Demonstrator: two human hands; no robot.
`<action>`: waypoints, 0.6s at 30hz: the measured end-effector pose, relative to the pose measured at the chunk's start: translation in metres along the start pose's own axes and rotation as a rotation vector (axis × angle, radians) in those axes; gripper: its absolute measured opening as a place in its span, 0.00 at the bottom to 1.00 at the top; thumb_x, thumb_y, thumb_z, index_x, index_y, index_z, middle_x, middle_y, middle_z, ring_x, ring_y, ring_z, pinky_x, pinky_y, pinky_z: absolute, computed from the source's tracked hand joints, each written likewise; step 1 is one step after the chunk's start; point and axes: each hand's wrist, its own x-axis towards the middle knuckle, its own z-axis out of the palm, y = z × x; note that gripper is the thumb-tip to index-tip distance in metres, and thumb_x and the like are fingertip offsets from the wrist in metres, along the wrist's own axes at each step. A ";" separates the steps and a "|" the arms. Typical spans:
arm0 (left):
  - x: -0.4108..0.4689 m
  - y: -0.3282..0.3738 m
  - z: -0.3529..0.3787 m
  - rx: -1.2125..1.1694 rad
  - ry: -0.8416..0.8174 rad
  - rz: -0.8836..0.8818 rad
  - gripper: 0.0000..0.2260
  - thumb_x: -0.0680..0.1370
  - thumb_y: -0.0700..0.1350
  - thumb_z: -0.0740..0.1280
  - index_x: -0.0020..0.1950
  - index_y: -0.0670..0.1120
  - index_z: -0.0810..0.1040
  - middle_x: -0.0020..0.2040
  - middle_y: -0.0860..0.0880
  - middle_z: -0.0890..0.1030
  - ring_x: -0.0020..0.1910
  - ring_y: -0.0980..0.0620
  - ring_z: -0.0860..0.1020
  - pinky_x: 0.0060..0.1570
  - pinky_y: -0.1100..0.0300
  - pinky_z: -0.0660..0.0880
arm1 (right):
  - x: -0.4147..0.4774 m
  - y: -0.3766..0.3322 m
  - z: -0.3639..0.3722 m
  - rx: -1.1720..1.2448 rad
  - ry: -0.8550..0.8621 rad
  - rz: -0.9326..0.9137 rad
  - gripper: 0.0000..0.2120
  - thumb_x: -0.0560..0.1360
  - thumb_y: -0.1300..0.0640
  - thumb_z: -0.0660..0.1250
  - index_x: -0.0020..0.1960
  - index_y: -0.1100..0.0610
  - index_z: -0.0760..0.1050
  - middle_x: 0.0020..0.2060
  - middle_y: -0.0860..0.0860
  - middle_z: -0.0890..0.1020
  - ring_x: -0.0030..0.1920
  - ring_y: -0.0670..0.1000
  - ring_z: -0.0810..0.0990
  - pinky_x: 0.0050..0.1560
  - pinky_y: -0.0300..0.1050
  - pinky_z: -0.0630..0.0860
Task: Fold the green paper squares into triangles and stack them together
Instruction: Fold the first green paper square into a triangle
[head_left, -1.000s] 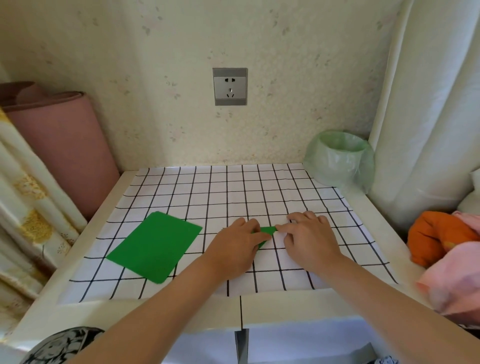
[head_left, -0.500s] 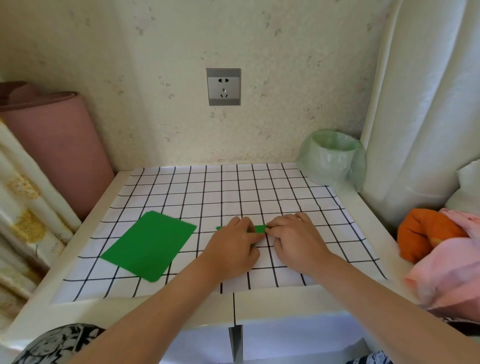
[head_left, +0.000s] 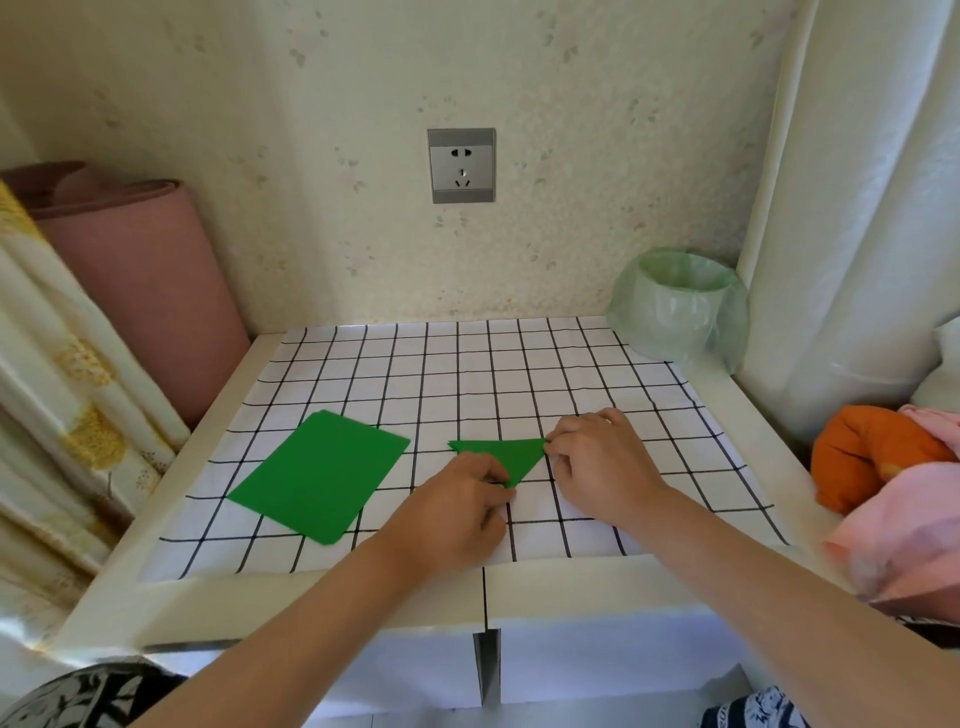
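Your left hand (head_left: 457, 506), fingers curled, pinches the lower point of the folded green triangle (head_left: 511, 453), which lies near the front middle of the black-gridded white mat (head_left: 467, 374). Your right hand (head_left: 605, 467) nips the triangle's right corner with curled fingertips (both hands hide part of its edges). Well apart to the left, a green paper sheet (head_left: 319, 475) lies flat on the mat. A bin lined with a pale green bag (head_left: 678, 306) stands at the far right corner. A wall socket (head_left: 461, 165) sits above, a pink roll (head_left: 140, 280) leans at left, and an orange cloth (head_left: 878, 452) lies at right.
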 end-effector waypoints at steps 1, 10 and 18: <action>0.000 0.001 0.000 -0.004 0.004 -0.005 0.14 0.76 0.42 0.63 0.58 0.46 0.83 0.61 0.49 0.77 0.60 0.53 0.74 0.54 0.63 0.72 | 0.000 0.000 0.000 0.003 -0.004 0.004 0.14 0.73 0.56 0.60 0.44 0.49 0.85 0.43 0.42 0.83 0.42 0.48 0.79 0.54 0.48 0.68; 0.020 -0.005 -0.002 0.013 0.015 -0.002 0.10 0.76 0.48 0.69 0.57 0.49 0.81 0.57 0.51 0.77 0.58 0.52 0.72 0.61 0.58 0.70 | 0.008 -0.001 -0.004 -0.051 -0.089 -0.024 0.15 0.75 0.55 0.56 0.43 0.50 0.83 0.40 0.44 0.79 0.39 0.49 0.76 0.53 0.48 0.68; 0.035 -0.026 -0.008 0.092 -0.012 0.034 0.19 0.76 0.57 0.66 0.63 0.51 0.77 0.54 0.54 0.77 0.56 0.54 0.73 0.52 0.56 0.75 | 0.015 -0.001 -0.014 0.018 -0.162 -0.163 0.14 0.75 0.47 0.63 0.59 0.46 0.79 0.54 0.44 0.79 0.55 0.49 0.76 0.62 0.51 0.66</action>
